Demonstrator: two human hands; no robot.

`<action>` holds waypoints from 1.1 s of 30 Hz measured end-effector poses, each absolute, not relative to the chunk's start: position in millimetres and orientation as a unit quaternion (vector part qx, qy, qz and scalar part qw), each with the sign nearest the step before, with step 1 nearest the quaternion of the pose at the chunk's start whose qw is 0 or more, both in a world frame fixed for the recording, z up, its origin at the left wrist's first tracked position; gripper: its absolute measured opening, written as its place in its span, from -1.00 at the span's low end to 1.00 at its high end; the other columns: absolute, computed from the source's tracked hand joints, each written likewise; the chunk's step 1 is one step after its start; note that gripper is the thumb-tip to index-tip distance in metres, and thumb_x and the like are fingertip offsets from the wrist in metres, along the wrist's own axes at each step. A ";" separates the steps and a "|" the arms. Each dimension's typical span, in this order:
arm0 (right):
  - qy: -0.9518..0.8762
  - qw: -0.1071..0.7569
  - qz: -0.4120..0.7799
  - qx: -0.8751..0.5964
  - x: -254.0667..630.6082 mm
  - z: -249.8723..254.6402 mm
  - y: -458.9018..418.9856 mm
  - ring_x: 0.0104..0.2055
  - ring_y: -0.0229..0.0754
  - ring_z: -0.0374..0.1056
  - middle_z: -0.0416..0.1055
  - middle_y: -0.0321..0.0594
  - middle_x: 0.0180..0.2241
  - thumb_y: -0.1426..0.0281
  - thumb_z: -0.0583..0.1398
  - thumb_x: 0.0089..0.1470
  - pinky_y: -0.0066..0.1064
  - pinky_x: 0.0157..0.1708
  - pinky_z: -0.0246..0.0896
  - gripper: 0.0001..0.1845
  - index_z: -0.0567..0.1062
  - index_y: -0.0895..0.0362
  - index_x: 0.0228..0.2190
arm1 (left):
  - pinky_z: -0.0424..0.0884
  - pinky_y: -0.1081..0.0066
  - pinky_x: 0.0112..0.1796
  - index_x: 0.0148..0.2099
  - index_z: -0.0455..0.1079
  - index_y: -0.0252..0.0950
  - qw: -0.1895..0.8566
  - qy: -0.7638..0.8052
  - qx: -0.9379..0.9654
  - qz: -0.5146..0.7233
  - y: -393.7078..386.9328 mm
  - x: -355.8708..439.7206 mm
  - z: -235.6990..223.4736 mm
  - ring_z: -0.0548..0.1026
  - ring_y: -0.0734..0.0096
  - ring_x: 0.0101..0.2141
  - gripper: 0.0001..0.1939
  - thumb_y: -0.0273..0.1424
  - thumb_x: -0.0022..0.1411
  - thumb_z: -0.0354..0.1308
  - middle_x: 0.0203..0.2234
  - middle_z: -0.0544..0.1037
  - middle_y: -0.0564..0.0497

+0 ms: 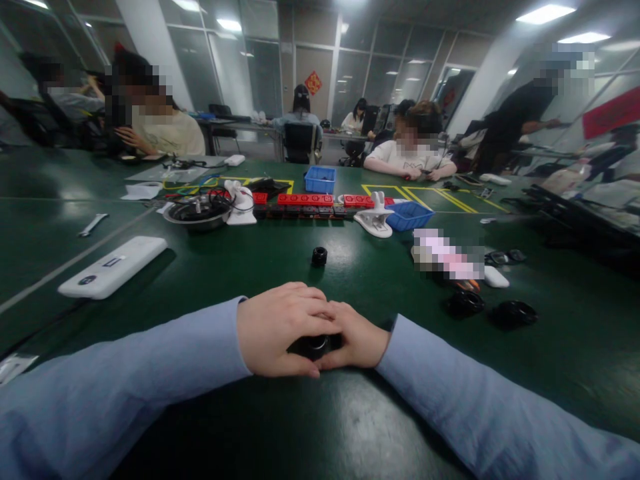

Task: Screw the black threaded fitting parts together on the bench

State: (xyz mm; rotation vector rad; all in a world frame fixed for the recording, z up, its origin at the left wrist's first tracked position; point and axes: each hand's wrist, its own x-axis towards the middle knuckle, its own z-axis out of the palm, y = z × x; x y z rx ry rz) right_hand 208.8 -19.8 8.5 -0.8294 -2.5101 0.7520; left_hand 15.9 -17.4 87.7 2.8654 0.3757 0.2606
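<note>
A black round part [318, 345] sits on the green table between my two hands, mostly hidden by them. My left hand [286, 327] is closed around its left side and top, fingers reaching over toward the right. From the other side my right hand [354, 337] wraps it, with both thumbs close together at the near edge. Beyond my hands stands a small black threaded-looking part [319, 256]. Two black ring-shaped parts, a left one [465, 303] and a right one [517, 312], lie off to the right.
A white power bank-like box [115, 268] and a wrench [93, 225] lie left. Across the middle are a metal bowl [196, 217], red power strips [305, 200], white clips [376, 219] and a blue bin [409, 216]. Sunglasses [505, 256] lie right. People sit opposite.
</note>
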 end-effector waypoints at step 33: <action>-0.896 0.165 0.258 -0.322 207.9 11.7 -21.4 -0.23 -0.11 0.31 0.46 -0.23 -0.29 0.11 0.38 -0.22 -0.29 -0.20 0.12 -0.46 0.48 0.10 -0.19 | 0.32 0.38 -0.32 -0.09 0.43 -0.24 0.091 0.199 0.976 -0.008 -10.6 19.4 90.0 0.42 0.30 -0.30 -0.60 -0.27 0.02 0.35 -0.32 0.46 -0.02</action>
